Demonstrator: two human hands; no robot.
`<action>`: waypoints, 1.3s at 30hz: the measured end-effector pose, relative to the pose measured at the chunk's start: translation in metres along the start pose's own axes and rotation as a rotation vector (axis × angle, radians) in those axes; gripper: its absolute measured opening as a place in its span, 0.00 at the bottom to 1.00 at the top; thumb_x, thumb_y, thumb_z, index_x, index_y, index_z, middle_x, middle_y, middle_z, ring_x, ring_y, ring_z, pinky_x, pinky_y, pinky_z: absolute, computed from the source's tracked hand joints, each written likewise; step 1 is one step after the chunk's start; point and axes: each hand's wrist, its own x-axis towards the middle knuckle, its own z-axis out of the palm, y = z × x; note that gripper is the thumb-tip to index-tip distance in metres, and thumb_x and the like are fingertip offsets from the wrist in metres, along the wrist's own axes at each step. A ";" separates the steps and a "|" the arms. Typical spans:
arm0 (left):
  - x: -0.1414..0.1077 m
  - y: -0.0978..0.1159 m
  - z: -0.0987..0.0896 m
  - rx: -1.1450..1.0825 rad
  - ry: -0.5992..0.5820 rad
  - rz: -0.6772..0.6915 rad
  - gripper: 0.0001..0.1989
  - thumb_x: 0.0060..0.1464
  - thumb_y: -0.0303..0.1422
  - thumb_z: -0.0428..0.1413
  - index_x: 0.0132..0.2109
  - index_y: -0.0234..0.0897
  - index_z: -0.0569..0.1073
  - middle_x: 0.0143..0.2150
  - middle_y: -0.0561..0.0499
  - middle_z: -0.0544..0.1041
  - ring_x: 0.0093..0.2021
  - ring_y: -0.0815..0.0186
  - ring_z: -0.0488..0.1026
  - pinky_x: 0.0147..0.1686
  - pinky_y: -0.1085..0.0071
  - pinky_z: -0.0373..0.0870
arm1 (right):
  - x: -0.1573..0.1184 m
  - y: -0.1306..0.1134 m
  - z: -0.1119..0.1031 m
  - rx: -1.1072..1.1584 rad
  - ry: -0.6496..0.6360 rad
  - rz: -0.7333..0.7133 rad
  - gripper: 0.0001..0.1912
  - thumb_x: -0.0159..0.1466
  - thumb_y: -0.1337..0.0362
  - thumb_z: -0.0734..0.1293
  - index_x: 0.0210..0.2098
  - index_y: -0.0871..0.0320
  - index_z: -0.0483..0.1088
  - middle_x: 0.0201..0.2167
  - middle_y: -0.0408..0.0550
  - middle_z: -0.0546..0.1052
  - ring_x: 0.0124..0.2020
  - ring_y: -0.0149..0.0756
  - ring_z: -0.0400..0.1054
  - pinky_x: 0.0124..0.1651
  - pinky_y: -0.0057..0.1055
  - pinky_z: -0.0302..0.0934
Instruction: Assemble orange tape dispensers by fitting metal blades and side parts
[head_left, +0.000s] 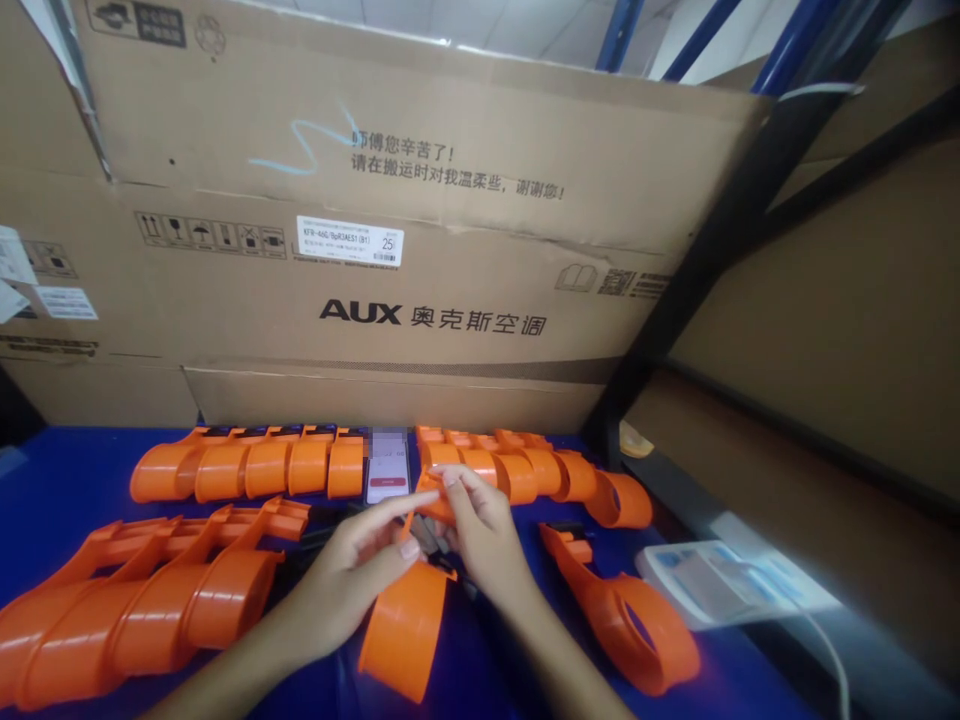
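An orange plastic tape dispenser [405, 625] with a wide round drum is held between my two hands, its drum hanging down toward me. My left hand [360, 565] grips it from the left, thumb and forefinger closing on its upper part. From the right, my right hand [480, 515] pinches the dispenser's far end, fingers bent. Small dark pieces [435, 540] lie behind and between the hands, partly hidden; I cannot make out what they are.
Orange dispensers [244, 470] with black parts line the back left; more dispensers [517, 475] stand back right. Front left is another row [157, 610]. A single dispenser [637, 630] lies right, beside a white device [720, 585] with a cable. A phone [388, 470] leans before the cardboard [450, 270].
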 end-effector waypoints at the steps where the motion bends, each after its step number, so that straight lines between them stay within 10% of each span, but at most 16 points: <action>1: -0.001 -0.001 -0.002 -0.058 0.060 -0.006 0.22 0.61 0.41 0.62 0.62 0.48 0.77 0.58 0.46 0.81 0.52 0.53 0.79 0.59 0.57 0.70 | -0.001 0.000 -0.001 -0.024 -0.018 0.002 0.22 0.74 0.45 0.57 0.45 0.55 0.73 0.23 0.40 0.71 0.19 0.31 0.61 0.23 0.27 0.56; 7: 0.000 -0.006 -0.011 -0.387 0.518 0.008 0.20 0.56 0.40 0.64 0.56 0.46 0.80 0.55 0.51 0.83 0.47 0.61 0.80 0.43 0.74 0.75 | -0.012 -0.023 -0.012 -0.736 -0.311 -0.238 0.14 0.68 0.66 0.62 0.26 0.56 0.72 0.35 0.47 0.74 0.43 0.42 0.67 0.51 0.41 0.60; 15: -0.001 -0.002 -0.008 -0.426 0.561 -0.010 0.27 0.51 0.41 0.68 0.58 0.43 0.79 0.49 0.47 0.83 0.41 0.60 0.80 0.39 0.70 0.77 | -0.029 -0.037 -0.005 -0.922 -0.814 -0.256 0.08 0.62 0.69 0.68 0.27 0.55 0.75 0.44 0.46 0.71 0.49 0.44 0.63 0.62 0.48 0.53; 24: -0.006 -0.006 -0.009 -0.404 0.442 -0.023 0.37 0.56 0.37 0.66 0.70 0.47 0.64 0.32 0.53 0.79 0.31 0.64 0.75 0.36 0.69 0.75 | -0.014 -0.019 -0.011 -1.151 -0.472 -0.304 0.10 0.70 0.59 0.66 0.45 0.56 0.76 0.45 0.53 0.72 0.47 0.47 0.63 0.51 0.44 0.58; 39: -0.001 -0.014 -0.015 -0.341 0.446 0.155 0.24 0.55 0.37 0.64 0.57 0.45 0.70 0.35 0.54 0.77 0.25 0.68 0.74 0.28 0.70 0.71 | -0.009 -0.006 -0.005 -0.893 -0.274 -0.294 0.06 0.68 0.65 0.68 0.35 0.54 0.76 0.29 0.45 0.75 0.33 0.39 0.69 0.37 0.32 0.60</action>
